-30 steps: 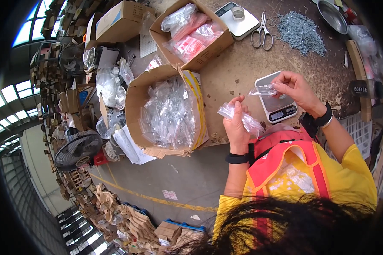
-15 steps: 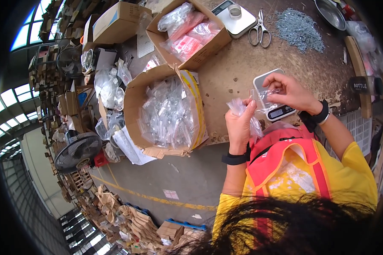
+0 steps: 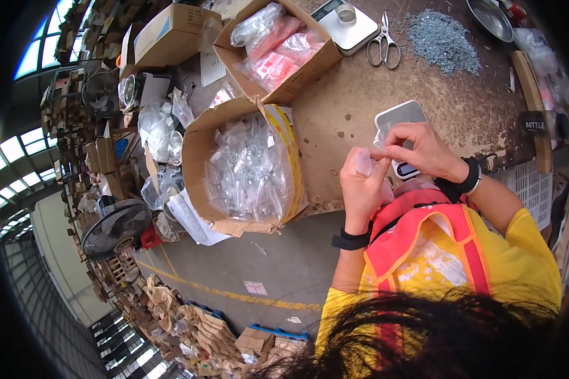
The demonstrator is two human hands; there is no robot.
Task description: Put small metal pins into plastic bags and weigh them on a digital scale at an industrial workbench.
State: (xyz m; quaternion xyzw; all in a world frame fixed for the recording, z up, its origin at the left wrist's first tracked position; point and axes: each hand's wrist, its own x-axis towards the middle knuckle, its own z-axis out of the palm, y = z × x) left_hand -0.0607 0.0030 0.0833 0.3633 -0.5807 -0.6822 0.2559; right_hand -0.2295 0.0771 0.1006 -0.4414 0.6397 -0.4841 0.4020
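Observation:
My left hand (image 3: 359, 189) is closed around a bunch of clear plastic bags (image 3: 363, 162), whose crumpled ends poke out above and below the fist. My right hand (image 3: 422, 150) meets it, thumb and fingers pinched at the left thumb; a bit of clear film (image 3: 380, 136) shows beside its curled fingers. What exactly lies between those fingertips is hidden. Beneath and behind the right hand sits a small digital scale (image 3: 401, 114), its plate and display partly covered by the hand.
To the left stands an open carton (image 3: 289, 170) of filled clear bags; behind it, another carton (image 3: 316, 66) holds red and clear packets. Farther back are a second scale (image 3: 354, 35), scissors (image 3: 384, 47), a heap of small metal screws (image 3: 446, 44) and a metal bowl (image 3: 490, 20).
My right hand has moved left and closed in on my left fingertips, where the two were apart before. The clear bag stretched between them is now mostly hidden.

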